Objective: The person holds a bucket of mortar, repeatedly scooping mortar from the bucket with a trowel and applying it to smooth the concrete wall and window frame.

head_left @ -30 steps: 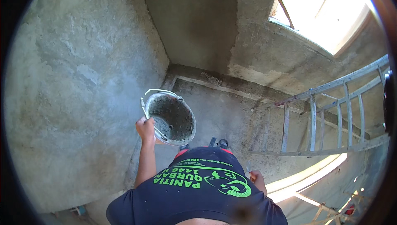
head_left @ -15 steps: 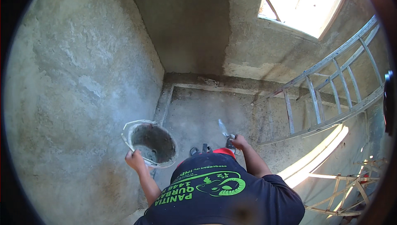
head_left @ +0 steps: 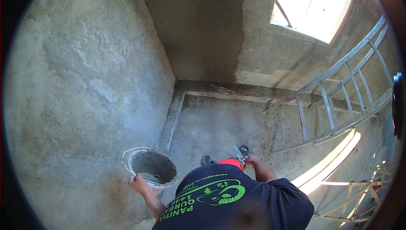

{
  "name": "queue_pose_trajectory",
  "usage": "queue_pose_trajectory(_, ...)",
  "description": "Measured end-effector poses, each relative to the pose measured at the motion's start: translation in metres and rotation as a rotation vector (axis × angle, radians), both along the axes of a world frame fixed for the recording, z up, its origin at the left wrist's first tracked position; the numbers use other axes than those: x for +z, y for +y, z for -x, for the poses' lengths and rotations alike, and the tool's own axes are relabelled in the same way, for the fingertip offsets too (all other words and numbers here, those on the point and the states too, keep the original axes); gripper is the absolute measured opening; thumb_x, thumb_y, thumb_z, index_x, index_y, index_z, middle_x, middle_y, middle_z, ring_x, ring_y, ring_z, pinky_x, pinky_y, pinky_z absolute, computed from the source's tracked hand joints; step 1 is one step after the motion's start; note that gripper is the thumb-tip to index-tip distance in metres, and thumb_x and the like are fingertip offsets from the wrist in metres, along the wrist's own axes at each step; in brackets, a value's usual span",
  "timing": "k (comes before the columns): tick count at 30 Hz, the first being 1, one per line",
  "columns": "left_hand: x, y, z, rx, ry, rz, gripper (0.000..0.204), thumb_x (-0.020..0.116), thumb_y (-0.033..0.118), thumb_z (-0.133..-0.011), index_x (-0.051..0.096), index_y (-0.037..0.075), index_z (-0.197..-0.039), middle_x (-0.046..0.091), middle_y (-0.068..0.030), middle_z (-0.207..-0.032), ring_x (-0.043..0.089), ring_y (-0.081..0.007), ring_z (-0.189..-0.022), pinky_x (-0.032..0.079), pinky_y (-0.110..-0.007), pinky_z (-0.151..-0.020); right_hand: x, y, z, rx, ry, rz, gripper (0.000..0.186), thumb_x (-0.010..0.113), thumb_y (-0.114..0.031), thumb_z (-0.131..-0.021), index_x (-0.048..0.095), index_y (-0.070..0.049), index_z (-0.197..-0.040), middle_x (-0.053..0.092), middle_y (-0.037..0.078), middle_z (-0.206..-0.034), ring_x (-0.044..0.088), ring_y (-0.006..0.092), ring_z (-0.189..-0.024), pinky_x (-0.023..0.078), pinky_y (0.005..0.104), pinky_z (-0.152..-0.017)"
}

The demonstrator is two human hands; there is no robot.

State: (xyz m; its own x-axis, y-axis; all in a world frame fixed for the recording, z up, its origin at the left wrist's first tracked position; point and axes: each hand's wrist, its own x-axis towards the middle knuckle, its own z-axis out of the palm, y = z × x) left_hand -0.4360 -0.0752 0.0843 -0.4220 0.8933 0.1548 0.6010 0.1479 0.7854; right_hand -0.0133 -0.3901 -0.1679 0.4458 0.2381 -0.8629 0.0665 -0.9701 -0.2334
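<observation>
My left hand (head_left: 138, 183) grips the wire handle of a pale bucket (head_left: 153, 166) caked inside with grey mortar, which hangs beside my left side with a little dark material in the bottom. My right hand (head_left: 251, 161) is closed on the handle of a trowel (head_left: 237, 151), its metal blade held low above my feet (head_left: 206, 161). Below the camera my dark shirt (head_left: 241, 204) with green print fills the lower middle, and a red band shows at my waist (head_left: 231, 162).
A rough plastered wall (head_left: 84, 99) rises at left; a darker damp patch (head_left: 192, 27) is ahead. A bright window opening (head_left: 311, 5) is at upper right, above a leaning metal ladder (head_left: 327, 105). A concrete ledge (head_left: 198, 93) edges the grey floor (head_left: 215, 120). A wooden frame (head_left: 351, 204) stands at lower right.
The bucket has moved down and to the left with my left hand. My right hand has come forward from beside my hip with the trowel, whose blade has since dropped lower.
</observation>
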Motion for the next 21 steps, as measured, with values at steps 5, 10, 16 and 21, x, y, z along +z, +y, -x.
queue_pose_trajectory(5, -0.006, 0.012, -0.005, -0.045, -0.011, 0.010, 0.026, 0.056, 0.010, -0.070, 0.060, -0.015, -0.076, 0.061, -0.0218, -0.063, 0.056, -0.0283, -0.057, 0.044, -0.047, -0.061, -0.019, -0.023, -0.023, 0.064, -0.066, 0.077, 0.050, 0.075, -0.037, -0.080, 0.071, 0.000, -0.112, 0.071, 0.022, -0.116, 0.069, 0.0334, -0.108, 0.056, 0.0404, -0.086)
queue_pose_trajectory(10, -0.003, 0.022, -0.030, -0.147, -0.043, 0.051, 0.025, 0.058, 0.008, -0.068, 0.060, -0.015, -0.076, 0.060, -0.0208, -0.062, 0.054, -0.0264, -0.057, 0.045, -0.045, -0.062, 0.007, -0.011, -0.031, -0.110, -0.016, 0.076, 0.048, 0.074, -0.034, -0.080, 0.071, 0.001, -0.112, 0.071, 0.022, -0.115, 0.070, 0.0346, -0.106, 0.056, 0.0410, -0.085)
queue_pose_trajectory(16, 0.001, 0.019, -0.065, -0.146, -0.129, 0.018, 0.024, 0.058, 0.006, -0.067, 0.063, -0.014, -0.079, 0.063, -0.0178, -0.065, 0.055, -0.0231, -0.059, 0.047, -0.044, -0.063, 0.017, -0.006, -0.031, 0.066, -0.093, -0.025, 0.050, 0.073, -0.040, -0.082, 0.070, 0.000, -0.112, 0.073, 0.022, -0.103, 0.074, 0.0315, -0.087, 0.058, 0.0411, -0.069)
queue_pose_trajectory(21, -0.010, 0.022, -0.080, -0.160, -0.174, 0.060, 0.026, 0.057, 0.004, -0.068, 0.065, -0.014, -0.084, 0.065, -0.0177, -0.068, 0.056, -0.0226, -0.061, 0.048, -0.044, -0.064, 0.009, -0.021, -0.035, 0.168, -0.136, -0.006, 0.051, 0.067, -0.044, -0.084, 0.070, -0.002, -0.113, 0.071, 0.020, -0.113, 0.069, 0.0371, -0.106, 0.055, 0.0436, -0.087)
